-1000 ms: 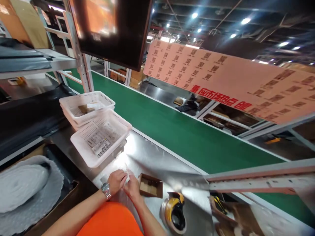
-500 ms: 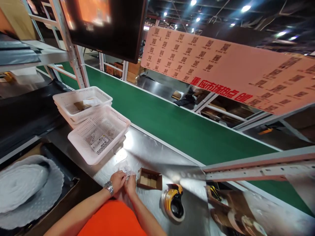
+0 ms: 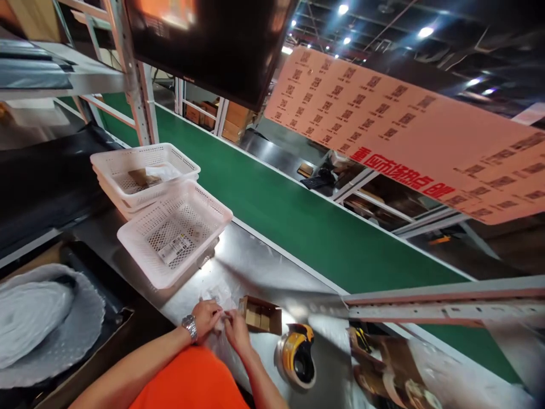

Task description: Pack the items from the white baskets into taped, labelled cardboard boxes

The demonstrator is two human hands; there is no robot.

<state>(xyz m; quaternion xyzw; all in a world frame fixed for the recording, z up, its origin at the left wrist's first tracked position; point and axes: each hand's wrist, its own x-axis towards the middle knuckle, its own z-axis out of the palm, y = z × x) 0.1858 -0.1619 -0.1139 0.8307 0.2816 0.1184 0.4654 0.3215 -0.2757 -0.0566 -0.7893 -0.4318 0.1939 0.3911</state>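
Both hands meet over a small clear plastic wrap (image 3: 219,300) that lies on the steel table (image 3: 255,267), just left of the open cardboard box (image 3: 260,315). The left hand (image 3: 207,318), a watch on its wrist, is curled with its fingers closed on the near edge of the wrap; the right hand (image 3: 237,332) pinches the edge beside the box, fingertips together and palm down. What sits inside the wrap is too blurred to tell; it may be a small packaged item. To do this well, the two pinches should stay close to the table, pull the film evenly so it does not tear or slip, and keep the bundle narrow enough to fit the box mouth right beside it. Counted from the box outward: one open cardboard box, one yellow tape dispenser (image 3: 296,355) to its right, two white perforated baskets (image 3: 179,233) standing free beyond and left of it, the farther one seeming to rest on a stack, one green conveyor belt (image 3: 306,227) behind it, and one roll of white foam sheet (image 3: 38,318) far to its left.
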